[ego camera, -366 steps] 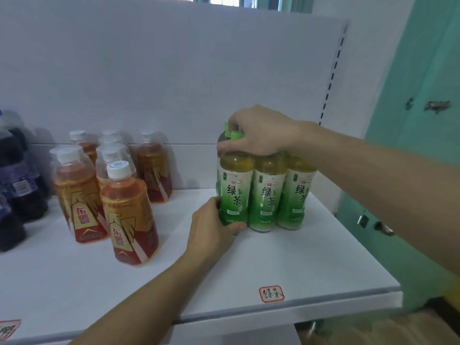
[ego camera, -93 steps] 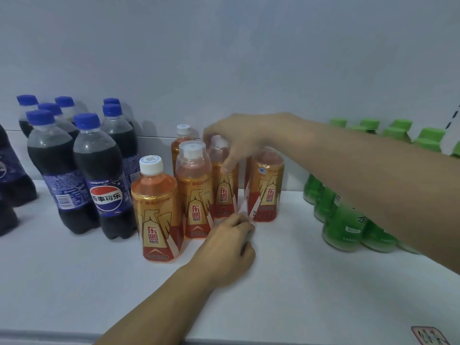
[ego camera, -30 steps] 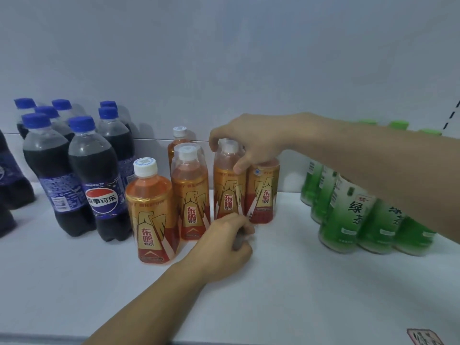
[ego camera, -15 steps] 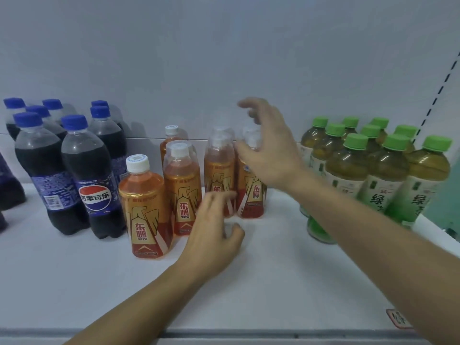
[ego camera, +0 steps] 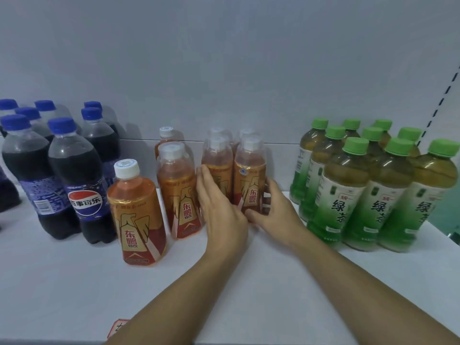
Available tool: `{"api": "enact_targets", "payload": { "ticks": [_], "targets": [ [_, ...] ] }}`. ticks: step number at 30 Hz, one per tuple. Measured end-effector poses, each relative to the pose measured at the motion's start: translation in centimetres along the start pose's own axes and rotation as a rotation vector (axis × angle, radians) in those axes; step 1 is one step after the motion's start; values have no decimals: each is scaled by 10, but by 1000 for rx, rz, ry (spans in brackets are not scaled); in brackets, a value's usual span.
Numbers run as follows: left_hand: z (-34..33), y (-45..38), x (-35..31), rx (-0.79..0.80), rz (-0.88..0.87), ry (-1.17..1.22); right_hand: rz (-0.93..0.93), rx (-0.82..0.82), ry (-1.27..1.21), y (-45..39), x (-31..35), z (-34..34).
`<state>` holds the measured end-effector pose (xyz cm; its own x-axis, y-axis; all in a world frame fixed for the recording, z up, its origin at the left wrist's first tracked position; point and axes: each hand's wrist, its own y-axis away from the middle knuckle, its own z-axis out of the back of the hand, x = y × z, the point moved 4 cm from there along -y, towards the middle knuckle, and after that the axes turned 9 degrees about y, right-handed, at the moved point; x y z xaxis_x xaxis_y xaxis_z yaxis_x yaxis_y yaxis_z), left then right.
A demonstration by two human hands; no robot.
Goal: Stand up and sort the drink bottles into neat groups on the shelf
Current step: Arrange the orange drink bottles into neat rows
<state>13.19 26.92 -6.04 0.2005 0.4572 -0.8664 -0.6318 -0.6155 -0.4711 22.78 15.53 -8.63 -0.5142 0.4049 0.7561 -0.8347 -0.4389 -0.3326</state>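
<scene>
At frame centre, left hand [ego camera: 219, 210] pressed straight fingers against an orange bottle [ego camera: 217, 170]; right hand [ego camera: 273, 210] cupped its neighbour [ego camera: 249, 175].

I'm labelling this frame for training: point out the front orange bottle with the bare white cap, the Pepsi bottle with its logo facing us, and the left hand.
Front orange bottle [ego camera: 135, 215]: head view, gold label.
Pepsi bottle [ego camera: 83, 192]: head view, near its logo.
Left hand [ego camera: 219, 210]: head view, back of hand.

Bare shelf [ego camera: 74, 295] lies open in front; cola bottles [ego camera: 74, 180], orange bottles [ego camera: 139, 215] and green tea bottles [ego camera: 348, 195] block the back.
</scene>
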Motion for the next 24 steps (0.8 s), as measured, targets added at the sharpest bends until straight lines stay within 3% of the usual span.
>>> {"api": "enact_targets", "payload": {
  "ticks": [4, 10, 15, 17, 20, 24],
  "targets": [
    [5, 6, 6, 63, -65, -17, -1, -14, -22, -1, -4, -3],
    [13, 10, -9, 149, -15, 8, -4, -32, -43, 1, -2, -1],
    [67, 28, -28, 429, -177, -177, 281, -454, 135, 28, 50, 26],
    [102, 29, -29, 456, -247, -210, 408, -506, 179, 36, 80, 36],
    [155, 23, -36, 389, -329, -182, 490, -388, 205, 29, 127, 39],
    [202, 1, -44, 157, -473, -148, 541, -145, 353, -15, 198, 33]
  ]
}}
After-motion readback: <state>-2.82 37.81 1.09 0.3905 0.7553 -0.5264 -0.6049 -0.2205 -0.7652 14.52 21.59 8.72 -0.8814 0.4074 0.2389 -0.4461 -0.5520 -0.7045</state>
